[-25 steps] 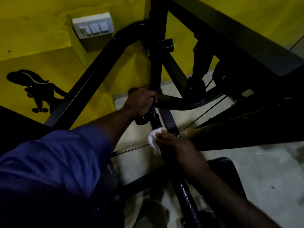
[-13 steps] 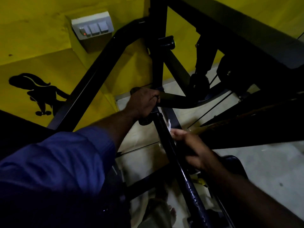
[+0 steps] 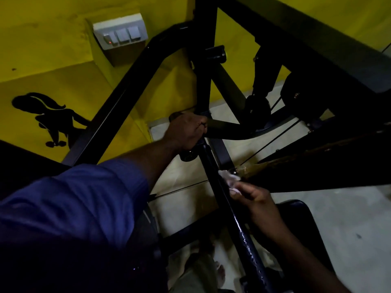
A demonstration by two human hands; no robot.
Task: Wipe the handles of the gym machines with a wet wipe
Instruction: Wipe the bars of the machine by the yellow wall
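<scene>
Two grips are busy. The left grip (image 3: 186, 132) stays curled tight round the handle (image 3: 224, 126). Below and right of it, on the black bar (image 3: 213, 166), the wipe (image 3: 229, 179) has crossed from the bar's left face to its right edge. That stretch looks covered, so the handle itself likely comes next. The wipe is white and crumpled, pinched at the fingertips of the right grip (image 3: 258, 206).

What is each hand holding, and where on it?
Left hand grips the machine handle near its end. Right hand pinches a crumpled white wipe by its lower part, right beside the slanted black bar.
</scene>
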